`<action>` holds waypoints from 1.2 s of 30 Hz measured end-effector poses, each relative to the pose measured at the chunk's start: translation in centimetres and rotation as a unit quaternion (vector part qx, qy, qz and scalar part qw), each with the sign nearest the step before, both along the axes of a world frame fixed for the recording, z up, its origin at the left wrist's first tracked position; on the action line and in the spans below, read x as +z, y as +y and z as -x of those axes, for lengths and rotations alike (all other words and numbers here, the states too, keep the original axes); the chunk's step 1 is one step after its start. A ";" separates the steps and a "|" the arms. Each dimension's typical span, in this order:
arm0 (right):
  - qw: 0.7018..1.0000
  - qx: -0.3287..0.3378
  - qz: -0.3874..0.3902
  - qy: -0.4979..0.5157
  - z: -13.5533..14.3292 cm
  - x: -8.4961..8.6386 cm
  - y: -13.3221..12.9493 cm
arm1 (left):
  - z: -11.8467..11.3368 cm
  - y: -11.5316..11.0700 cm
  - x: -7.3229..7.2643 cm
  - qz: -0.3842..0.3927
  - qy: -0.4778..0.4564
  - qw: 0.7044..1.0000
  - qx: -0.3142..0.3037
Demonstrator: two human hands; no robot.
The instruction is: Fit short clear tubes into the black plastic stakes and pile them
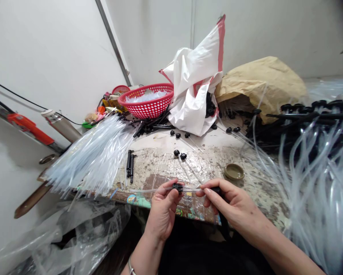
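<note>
My left hand [165, 208] is closed, thumb and fingers pinching a small black cap-like fitting [177, 187]. Thin see-through plastic tubing [190, 189] runs from the fitting across to my right hand [231, 198], and a thin strand also sticks out to the left. The fingers of my right hand are closed around the tubing, with a black cylindrical piece [216, 190] partly hidden among them. Just beyond the hands, two black fittings [183, 156] with thin stems lie on the worn tabletop [157, 162]. To the left lie two short black tubes [130, 164].
A bundle of see-through tubes [91, 152] covers the table's left. Behind stand a red basket [148, 105] and a white sack [194, 84]. A small brown dish [234, 172] sits right of the hands. Tubes with black ends [311, 168] crowd the right side.
</note>
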State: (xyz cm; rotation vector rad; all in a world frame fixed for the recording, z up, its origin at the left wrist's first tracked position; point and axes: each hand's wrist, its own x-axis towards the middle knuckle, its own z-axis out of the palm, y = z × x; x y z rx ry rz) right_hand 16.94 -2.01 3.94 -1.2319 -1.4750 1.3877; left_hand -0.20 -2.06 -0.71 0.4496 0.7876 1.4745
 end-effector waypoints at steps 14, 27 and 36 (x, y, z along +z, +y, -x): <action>0.997 -0.020 0.035 0.066 0.9 -0.2 -0.3 | -0.7 -0.2 -0.2 -0.018 -0.015 0.998 -0.053; 0.995 -0.045 0.029 0.079 0.9 0.2 -0.4 | -1.2 -0.2 0.3 -0.028 -0.002 0.998 -0.064; 0.997 -0.031 0.020 0.061 1.1 -0.1 -0.2 | -0.9 0.1 0.5 -0.010 0.054 0.996 -0.064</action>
